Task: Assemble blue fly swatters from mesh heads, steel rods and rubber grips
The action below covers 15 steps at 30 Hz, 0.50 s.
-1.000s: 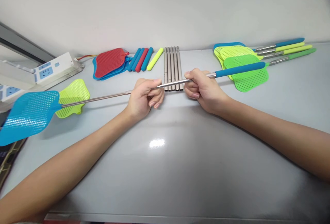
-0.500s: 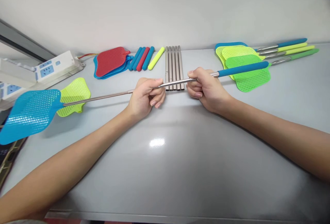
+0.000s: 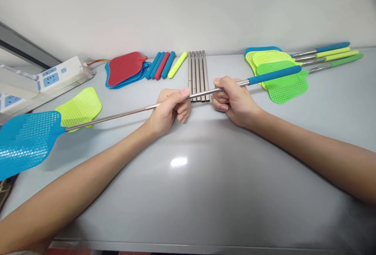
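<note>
A blue fly swatter (image 3: pixel 123 116) with an extended metal telescopic rod is held aslant above the table, its blue paddle (image 3: pixel 28 139) at the left and its blue grip (image 3: pixel 274 75) at the upper right. My left hand (image 3: pixel 172 110) is closed round the middle of the rod, thumb on top. Nearer the grip, my right hand (image 3: pixel 230 96) pinches the rod just below the blue sleeve. Behind the hands, several bare metal rods (image 3: pixel 198 75) lie side by side. The left part of the blue paddle is cut off by the picture's edge.
Several coloured foam grips (image 3: pixel 161 66) lie beside stacked red and blue paddles (image 3: pixel 125 69). A yellow-green paddle (image 3: pixel 85 106) sits partly beneath the rod. Several whole swatters (image 3: pixel 283 84) are stacked at the right. A white power strip (image 3: pixel 63 73) stands at the left, against the wall.
The swatter's blue paddle has shifted left and downward, and more of the thin rod section shows left of my left hand. Both hands keep their grip, nearly in place.
</note>
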Motion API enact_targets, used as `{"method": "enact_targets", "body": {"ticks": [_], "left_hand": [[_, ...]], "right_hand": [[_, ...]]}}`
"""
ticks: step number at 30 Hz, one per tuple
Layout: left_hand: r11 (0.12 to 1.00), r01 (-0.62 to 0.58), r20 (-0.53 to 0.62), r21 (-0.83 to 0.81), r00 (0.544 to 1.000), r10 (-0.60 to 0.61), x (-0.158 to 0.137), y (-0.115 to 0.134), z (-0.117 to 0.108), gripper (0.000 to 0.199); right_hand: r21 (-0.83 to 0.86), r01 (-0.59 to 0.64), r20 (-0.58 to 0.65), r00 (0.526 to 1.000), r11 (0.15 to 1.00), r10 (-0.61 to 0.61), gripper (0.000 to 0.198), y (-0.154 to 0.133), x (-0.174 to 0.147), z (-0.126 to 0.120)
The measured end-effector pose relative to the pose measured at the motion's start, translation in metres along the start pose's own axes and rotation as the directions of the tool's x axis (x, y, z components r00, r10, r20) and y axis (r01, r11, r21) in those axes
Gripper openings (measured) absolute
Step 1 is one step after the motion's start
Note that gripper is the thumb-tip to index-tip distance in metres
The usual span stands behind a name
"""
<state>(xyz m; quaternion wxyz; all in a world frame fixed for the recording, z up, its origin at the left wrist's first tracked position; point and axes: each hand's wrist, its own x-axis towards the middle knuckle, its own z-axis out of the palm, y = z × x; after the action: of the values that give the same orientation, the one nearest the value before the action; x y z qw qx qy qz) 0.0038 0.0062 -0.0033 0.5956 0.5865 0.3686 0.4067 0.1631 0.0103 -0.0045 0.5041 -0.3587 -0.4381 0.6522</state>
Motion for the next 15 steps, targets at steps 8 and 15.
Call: {"method": "enact_targets", "body": {"ticks": [8, 15], "left_hand": [[0.994, -0.075, 0.050, 0.080, 0.996, 0.071, -0.0001, -0.0050, 0.0003, 0.049], [0.980, -0.091, 0.084, 0.179, 0.994, 0.077, -0.0016, -0.0047, -0.0004, 0.050]], "right_hand": [[-0.059, -0.012, 0.032, 0.999, 0.998, 0.014, 0.040, 0.0003, -0.0006, 0.0022], [-0.039, -0.079, 0.030, 0.996, 0.996, 0.080, 0.040, -0.0029, -0.0073, 0.0087]]}}
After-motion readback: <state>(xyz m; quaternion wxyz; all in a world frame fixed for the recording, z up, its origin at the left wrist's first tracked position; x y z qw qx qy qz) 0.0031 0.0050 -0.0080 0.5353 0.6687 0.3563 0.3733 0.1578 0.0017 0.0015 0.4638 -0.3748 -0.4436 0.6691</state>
